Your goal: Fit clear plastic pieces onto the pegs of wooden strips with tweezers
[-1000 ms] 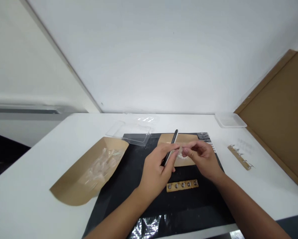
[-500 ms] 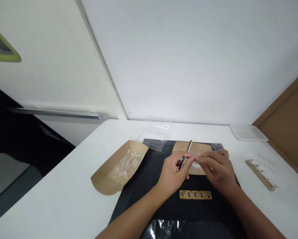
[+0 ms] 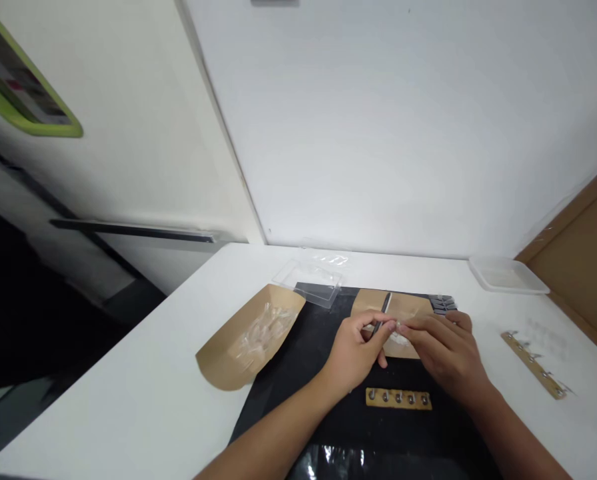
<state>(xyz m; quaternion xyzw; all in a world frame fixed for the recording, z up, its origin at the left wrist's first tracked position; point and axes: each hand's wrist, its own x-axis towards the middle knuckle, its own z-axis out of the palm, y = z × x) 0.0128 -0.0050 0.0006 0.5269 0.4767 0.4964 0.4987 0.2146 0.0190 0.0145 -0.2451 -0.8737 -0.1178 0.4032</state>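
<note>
My left hand [image 3: 354, 348] is closed around a slim dark pen-like tool with a pale edge [image 3: 382, 312], which slants up between thumb and fingers. My right hand [image 3: 446, 347] is pinched, its fingertips almost meeting the left ones; whatever is between them is too small to make out. Both hands hover over a brown paper tray [image 3: 366, 300] with small whitish pieces [image 3: 399, 339] in it. Nearer to me, a narrow wooden strip [image 3: 398, 399] carrying a row of several small metal pieces lies on the black mat [image 3: 323, 413].
To the left, a larger brown paper tray [image 3: 218, 357] holds crumpled clear plastic bits [image 3: 266, 333]. Behind it is a clear plastic lid [image 3: 308, 279]. Small grey pieces [image 3: 442, 303] lie at the mat's far right corner. Rightward are a second wooden strip [image 3: 533, 365] and a shallow translucent container [image 3: 508, 276].
The whole view has shifted slightly, so things appear a little lower and further right. My fingertips have drawn slightly apart, and the dark tool has changed its angle a little in my left hand.
</note>
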